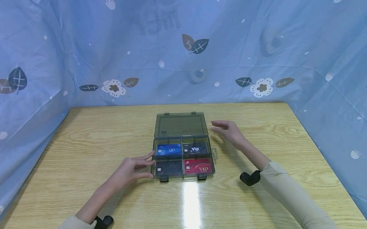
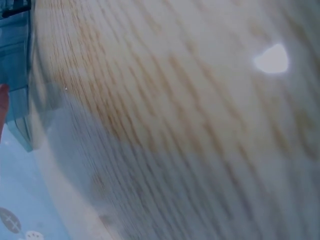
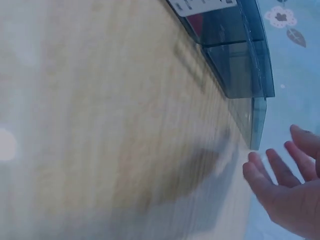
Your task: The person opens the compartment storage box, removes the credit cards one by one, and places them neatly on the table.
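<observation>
A see-through dark plastic box (image 1: 182, 163) lies on the table with its lid (image 1: 181, 125) folded back. Its four compartments hold a blue VIP card (image 1: 168, 152) and a black Vip card (image 1: 196, 150) at the back, with a dark grey VIP card (image 1: 171, 168) and a red VIP card (image 1: 194, 166) in front. My left hand (image 1: 130, 171) has its fingertips at the box's left side, fingers extended. Beside the lid on the right, my right hand (image 1: 230, 132) is held in the air, apart from the box, fingers loosely bent and holding nothing. The left wrist view catches only a finger's edge.
Two black latches (image 1: 164, 179) hang on the box's front edge. A pale label (image 3: 202, 6) is on its right wall. The wooden table (image 1: 109, 133) is bordered by blue patterned cloth (image 1: 155, 60) behind and at both sides.
</observation>
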A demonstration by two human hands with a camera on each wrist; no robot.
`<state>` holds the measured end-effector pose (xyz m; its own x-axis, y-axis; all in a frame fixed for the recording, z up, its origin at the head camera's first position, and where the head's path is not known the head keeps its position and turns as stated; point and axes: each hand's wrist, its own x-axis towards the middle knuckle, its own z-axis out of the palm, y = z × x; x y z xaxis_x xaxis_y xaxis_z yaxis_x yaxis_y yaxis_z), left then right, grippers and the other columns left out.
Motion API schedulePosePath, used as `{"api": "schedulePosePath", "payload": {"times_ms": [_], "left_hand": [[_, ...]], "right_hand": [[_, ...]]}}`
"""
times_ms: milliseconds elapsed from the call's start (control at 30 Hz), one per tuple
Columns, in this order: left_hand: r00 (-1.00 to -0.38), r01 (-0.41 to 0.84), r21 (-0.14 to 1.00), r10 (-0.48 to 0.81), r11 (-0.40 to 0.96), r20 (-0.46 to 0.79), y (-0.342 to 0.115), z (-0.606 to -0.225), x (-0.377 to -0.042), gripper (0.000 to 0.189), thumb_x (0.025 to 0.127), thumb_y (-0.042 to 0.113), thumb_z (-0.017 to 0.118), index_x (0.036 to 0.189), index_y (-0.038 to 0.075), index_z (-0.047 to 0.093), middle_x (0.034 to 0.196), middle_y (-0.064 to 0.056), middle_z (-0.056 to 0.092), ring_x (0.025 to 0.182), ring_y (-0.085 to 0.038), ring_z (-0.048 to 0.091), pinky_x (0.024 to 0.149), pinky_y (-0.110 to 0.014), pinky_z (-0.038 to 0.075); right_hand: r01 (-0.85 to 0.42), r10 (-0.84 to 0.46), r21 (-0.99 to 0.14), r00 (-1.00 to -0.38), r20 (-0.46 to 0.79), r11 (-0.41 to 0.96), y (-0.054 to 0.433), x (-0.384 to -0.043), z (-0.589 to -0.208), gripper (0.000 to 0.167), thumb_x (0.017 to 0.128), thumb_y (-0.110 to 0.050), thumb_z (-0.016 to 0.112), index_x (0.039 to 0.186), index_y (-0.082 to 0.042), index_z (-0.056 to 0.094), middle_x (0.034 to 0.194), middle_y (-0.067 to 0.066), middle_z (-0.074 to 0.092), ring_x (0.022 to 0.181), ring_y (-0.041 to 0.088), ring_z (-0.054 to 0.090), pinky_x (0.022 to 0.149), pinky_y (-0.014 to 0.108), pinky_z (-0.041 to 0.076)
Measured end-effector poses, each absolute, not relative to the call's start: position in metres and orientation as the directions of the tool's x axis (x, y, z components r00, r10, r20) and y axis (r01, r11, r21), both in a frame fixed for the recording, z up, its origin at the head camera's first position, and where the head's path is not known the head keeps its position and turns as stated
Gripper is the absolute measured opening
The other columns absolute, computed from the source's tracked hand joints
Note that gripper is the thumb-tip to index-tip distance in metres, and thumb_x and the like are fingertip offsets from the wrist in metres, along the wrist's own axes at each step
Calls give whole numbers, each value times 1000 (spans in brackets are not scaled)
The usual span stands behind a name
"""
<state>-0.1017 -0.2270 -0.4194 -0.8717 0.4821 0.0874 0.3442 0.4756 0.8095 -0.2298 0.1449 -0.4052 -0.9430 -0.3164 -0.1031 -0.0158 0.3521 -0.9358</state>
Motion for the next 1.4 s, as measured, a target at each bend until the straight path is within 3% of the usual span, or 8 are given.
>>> {"api": "schedulePosePath", "payload": {"times_ms": [200,400,767,1067,1267,1400], "left_hand": [[-872,335,817,482,470,80,-227,-420,-102,51,77,16,79,121,-4,63,144,-18,42,108,-25,63,86,-31,56],[-872,337,815,482,471,82,-227,-420,-102,50,77,15,79,121,-4,64,144,-19,42,108,-24,63,86,-31,56],[-866,366,799,489,478,104,-228,-419,-102,48,77,17,78,118,-4,65,143,-19,42,107,-25,64,86,-31,56],[-869,358,801,486,481,96,-227,-419,-102,48,77,17,79,118,-3,65,143,-19,43,107,-24,63,86,-32,56],[-870,348,813,484,466,95,-226,-419,-101,45,77,14,78,117,-4,66,142,-20,43,108,-26,63,86,-33,56],[-871,333,826,484,454,86,-225,-420,-101,44,77,13,77,116,-6,66,142,-22,43,109,-30,62,86,-32,56]], "right_hand": [[92,-341,-981,-929,-145,169,155,-213,-405,46,98,-7,56,139,9,42,144,27,40,130,38,43,106,43,42],[73,-373,-993,-922,-101,88,160,-195,-407,49,97,-8,58,139,10,41,144,27,40,130,39,42,102,40,46],[46,-405,-990,-909,-96,130,166,-163,-402,46,95,-12,62,135,6,50,138,24,49,122,36,52,98,44,49],[86,-415,-980,-896,-155,182,167,-133,-400,46,92,-17,67,132,1,55,135,18,54,119,27,57,94,34,54],[105,-442,-975,-878,-184,197,166,-115,-404,45,92,-16,67,131,2,55,133,19,55,107,19,63,91,30,55],[126,-460,-974,-865,-200,187,166,-105,-406,44,92,-15,66,130,4,55,131,22,56,104,23,64,91,31,55]]}}
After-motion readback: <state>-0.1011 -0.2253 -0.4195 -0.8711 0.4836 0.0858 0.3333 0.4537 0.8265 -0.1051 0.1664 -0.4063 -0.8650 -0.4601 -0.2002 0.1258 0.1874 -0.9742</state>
